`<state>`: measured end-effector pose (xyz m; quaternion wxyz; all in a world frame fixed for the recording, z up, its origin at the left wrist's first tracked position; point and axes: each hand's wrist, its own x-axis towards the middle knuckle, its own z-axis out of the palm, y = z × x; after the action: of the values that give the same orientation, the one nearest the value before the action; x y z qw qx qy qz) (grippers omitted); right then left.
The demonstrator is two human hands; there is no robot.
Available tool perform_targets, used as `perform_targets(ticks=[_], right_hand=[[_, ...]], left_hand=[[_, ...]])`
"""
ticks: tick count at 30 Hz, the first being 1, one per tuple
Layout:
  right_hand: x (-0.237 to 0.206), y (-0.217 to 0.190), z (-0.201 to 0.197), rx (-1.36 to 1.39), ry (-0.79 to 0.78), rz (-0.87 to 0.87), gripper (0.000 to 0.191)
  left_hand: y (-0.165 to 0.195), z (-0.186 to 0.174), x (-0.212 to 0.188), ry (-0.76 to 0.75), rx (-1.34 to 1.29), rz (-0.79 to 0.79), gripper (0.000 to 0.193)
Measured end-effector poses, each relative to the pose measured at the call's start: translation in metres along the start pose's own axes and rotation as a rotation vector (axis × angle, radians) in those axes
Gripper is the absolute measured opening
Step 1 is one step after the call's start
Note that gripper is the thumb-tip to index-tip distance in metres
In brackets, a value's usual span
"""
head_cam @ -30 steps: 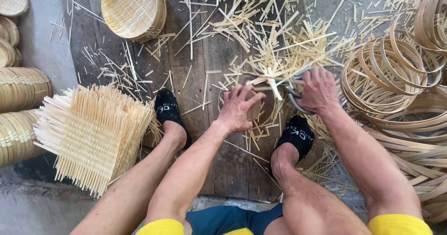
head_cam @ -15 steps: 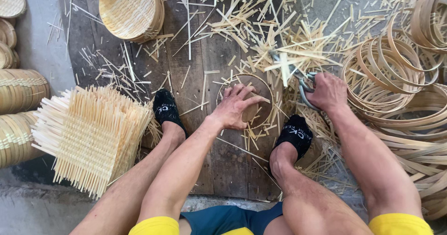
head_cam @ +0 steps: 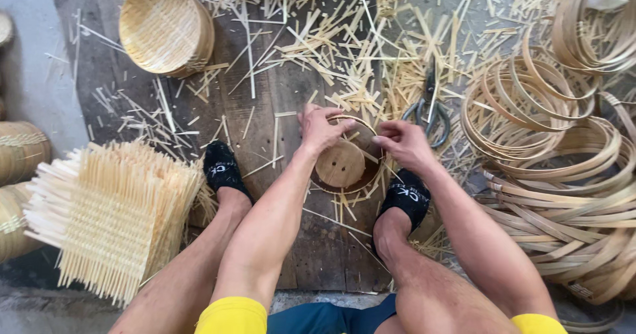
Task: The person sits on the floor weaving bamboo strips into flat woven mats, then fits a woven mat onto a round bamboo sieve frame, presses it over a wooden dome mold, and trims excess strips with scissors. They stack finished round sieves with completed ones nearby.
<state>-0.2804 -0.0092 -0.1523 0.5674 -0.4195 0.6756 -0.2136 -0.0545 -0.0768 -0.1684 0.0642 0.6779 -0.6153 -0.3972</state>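
Observation:
A round bamboo hoop (head_cam: 371,175) with a wooden disc (head_cam: 339,164) inside it stands on the dark plank floor between my two feet. My left hand (head_cam: 321,127) grips the hoop's far left rim with its fingers curled over the top. On the far right rim, the fingertips of my right hand (head_cam: 404,142) pinch the edge. Grey-handled scissors (head_cam: 429,109) lie on the floor just beyond my right hand, held by no one.
A stack of square woven bamboo mats (head_cam: 112,215) lies at my left. A finished round basket (head_cam: 165,28) sits at the far left. Piles of bamboo hoops (head_cam: 563,148) fill the right side. Cut bamboo slivers (head_cam: 344,49) litter the floor. More baskets (head_cam: 20,152) line the left edge.
My right hand has let go of the scissors, which now lie on the floor. Both hands have come onto the hoop's rim, and the wooden disc inside it now shows.

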Motion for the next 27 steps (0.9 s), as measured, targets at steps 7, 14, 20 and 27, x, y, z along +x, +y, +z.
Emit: perform_targets(ticks=[7, 14, 20, 27], right_hand=[[0.014, 0.008, -0.001, -0.018, 0.013, 0.172, 0.023], [0.01, 0.001, -0.002, -0.102, 0.041, 0.198, 0.023], [-0.026, 0.009, -0.005, -0.08, 0.043, 0.244, 0.04], [-0.036, 0.041, 0.009, 0.334, 0.007, 0.292, 0.026]], left_hand=[[0.017, 0.027, 0.002, -0.083, -0.049, 0.054, 0.041], [0.011, 0.036, 0.0, -0.035, -0.12, 0.019, 0.042], [-0.037, 0.005, -0.034, 0.412, -0.085, 0.069, 0.034], [-0.075, -0.004, -0.055, -0.021, -0.707, -0.332, 0.038]])
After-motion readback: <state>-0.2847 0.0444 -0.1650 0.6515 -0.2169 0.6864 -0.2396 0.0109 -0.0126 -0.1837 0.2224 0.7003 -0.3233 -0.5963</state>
